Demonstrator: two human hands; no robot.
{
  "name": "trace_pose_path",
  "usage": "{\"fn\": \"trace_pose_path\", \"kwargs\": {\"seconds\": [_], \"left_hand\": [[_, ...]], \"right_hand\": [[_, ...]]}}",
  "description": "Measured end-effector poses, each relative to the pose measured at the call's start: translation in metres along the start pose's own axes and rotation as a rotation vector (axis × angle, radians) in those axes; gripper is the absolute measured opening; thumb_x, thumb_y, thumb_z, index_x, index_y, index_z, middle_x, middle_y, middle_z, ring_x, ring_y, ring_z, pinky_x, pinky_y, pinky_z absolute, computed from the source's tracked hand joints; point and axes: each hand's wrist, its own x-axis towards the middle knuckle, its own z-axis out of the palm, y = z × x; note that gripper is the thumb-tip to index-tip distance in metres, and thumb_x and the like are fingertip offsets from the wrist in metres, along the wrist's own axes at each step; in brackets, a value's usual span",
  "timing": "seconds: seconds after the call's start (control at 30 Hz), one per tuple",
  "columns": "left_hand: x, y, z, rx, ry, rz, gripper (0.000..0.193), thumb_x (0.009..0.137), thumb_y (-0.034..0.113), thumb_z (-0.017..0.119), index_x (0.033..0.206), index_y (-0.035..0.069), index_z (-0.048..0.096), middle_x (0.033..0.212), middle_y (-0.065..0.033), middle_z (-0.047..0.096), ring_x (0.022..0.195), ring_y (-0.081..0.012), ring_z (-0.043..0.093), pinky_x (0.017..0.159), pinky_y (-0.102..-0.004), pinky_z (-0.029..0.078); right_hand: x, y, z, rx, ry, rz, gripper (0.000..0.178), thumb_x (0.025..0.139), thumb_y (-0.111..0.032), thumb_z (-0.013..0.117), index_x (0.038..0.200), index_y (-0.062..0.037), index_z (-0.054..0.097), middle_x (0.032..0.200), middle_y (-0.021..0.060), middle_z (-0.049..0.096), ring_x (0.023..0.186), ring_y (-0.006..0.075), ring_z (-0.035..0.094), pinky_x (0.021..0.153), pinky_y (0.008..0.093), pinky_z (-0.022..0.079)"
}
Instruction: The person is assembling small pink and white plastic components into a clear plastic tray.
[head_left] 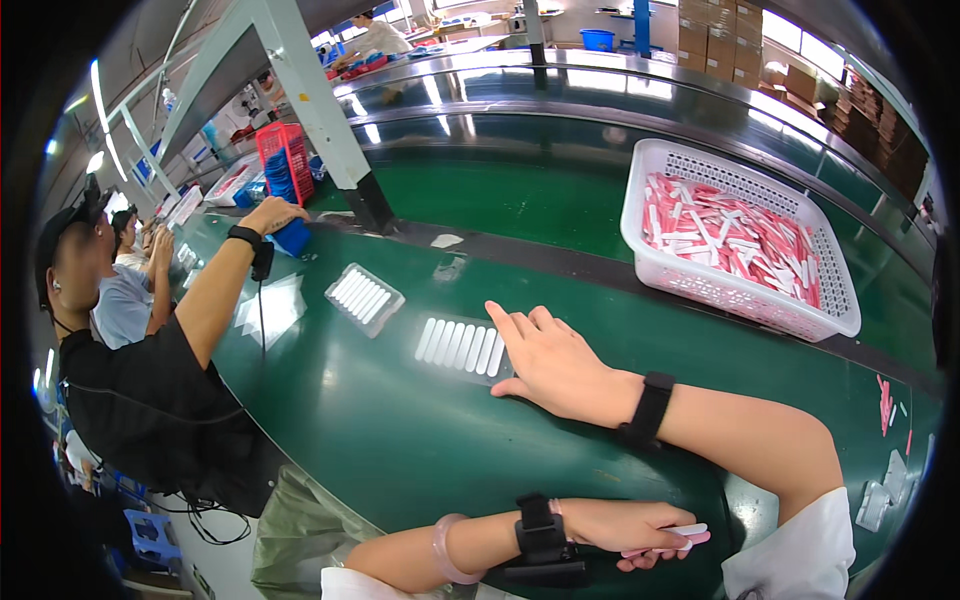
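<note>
My left hand (640, 532) is closed around a few flat pink-and-white sticks (690, 536), low over the near part of the bench. My right hand (560, 368), fingers stretched and spread, is at the right end of a clear plastic tray (487, 377). Several white flat sticks (460, 345) lie side by side in that tray. The fingertips are close to its rightmost stick; whether they touch it I cannot tell. Farther left lies a second clear tray (366, 299) with a similar row of white sticks.
A white perforated basket (740, 312) full of pink and white sticks stands at the back right. At the left, a person in black (150, 400) reaches toward a blue object (291, 238). A metal post (318, 110) rises behind. Loose pink pieces (885, 405) and clear trays (880, 495) lie far right.
</note>
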Motion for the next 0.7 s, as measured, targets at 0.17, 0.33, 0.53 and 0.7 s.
{"fn": "trace_pose_path", "kwargs": {"seconds": [0.17, 0.33, 0.53, 0.7], "left_hand": [[-0.008, 0.012, -0.001, 0.083, 0.033, -0.134, 0.022, 0.093, 0.023, 0.033, 0.089, 0.004, 0.044, 0.067, 0.0004, 0.039, 0.045, -0.0059, 0.033, 0.038, -0.0188, 0.027], [-0.002, -0.002, -0.005, 0.031, 0.167, 0.005, 0.025, 0.094, 0.026, 0.031, 0.091, 0.005, 0.044, 0.065, 0.0011, 0.037, 0.052, -0.0058, 0.034, 0.045, -0.0200, 0.031], [-0.004, 0.000, -0.003, 0.123, 0.211, -0.006, 0.026, 0.094, 0.027, 0.030, 0.092, 0.005, 0.045, 0.066, 0.0021, 0.036, 0.056, -0.0058, 0.034, 0.049, -0.0196, 0.033], [-0.004, 0.009, -0.004, 0.094, 0.211, -0.011, 0.029, 0.094, 0.029, 0.032, 0.090, 0.005, 0.048, 0.067, 0.0036, 0.036, 0.056, -0.0042, 0.032, 0.049, -0.0183, 0.032]], "right_hand": [[0.028, -0.010, 0.016, -0.025, 0.035, 0.013, 0.079, 0.070, -0.034, 0.066, 0.124, 0.0104, 0.030, 0.099, 0.0166, 0.049, 0.086, 0.0282, 0.046, 0.078, 0.0366, 0.043], [0.044, -0.014, 0.025, -0.018, 0.043, 0.024, 0.079, 0.069, -0.033, 0.067, 0.124, 0.0097, 0.030, 0.097, 0.0158, 0.049, 0.086, 0.0281, 0.046, 0.077, 0.0378, 0.043], [0.066, -0.016, 0.033, -0.059, 0.062, 0.071, 0.077, 0.068, -0.030, 0.068, 0.125, 0.0069, 0.031, 0.098, 0.0137, 0.051, 0.089, 0.0284, 0.047, 0.077, 0.0384, 0.041], [0.082, -0.019, 0.036, -0.132, -0.080, 0.142, 0.072, 0.076, -0.038, 0.056, 0.129, 0.0018, 0.029, 0.110, 0.0155, 0.048, 0.100, 0.0301, 0.046, 0.086, 0.0400, 0.038]]}}
